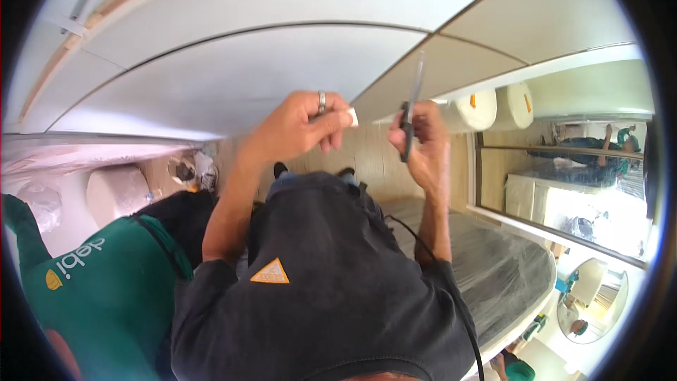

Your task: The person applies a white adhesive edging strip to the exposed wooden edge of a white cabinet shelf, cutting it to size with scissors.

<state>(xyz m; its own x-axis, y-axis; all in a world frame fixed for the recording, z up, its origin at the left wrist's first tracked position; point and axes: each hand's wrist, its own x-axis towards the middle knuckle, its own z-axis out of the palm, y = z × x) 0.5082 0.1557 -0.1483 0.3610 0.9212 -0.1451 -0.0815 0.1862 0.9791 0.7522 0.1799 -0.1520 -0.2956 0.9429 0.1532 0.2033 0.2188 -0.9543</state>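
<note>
OK, on my feed the pale panels (282, 56) fill the top, up w/ dark joints betw. them; I'd call that part placed. Next down: my wearer's dark shirt (331, 261), then a bench (493, 261) under clear plastic on the R, then a co-worker (120, 303) in green on the L. Now the hands, both up in front of the panels. R hand (429, 130): fingers closed round the black handle of a knife-like tool (406, 127), thin blade up. L hand (303, 123): narrow pinch, thumb + fingertips on a small white piece (353, 118).

Progress, best I can judge: the piece is in hand, blade's apart from it, no cut under way. What's left? Can't tell from one view.

Room: panels are the front limit; blade tip shows nr a joint, but touching or not, can't tell, depth's poor. Bench lies below the R arm, co-worker's close by the L elbow. Black cable (460, 298) runs past the R shoulder, poss. snag imo. Betw. the hands it's open air above the floor (370, 159), so sideways room looks decent.
</note>
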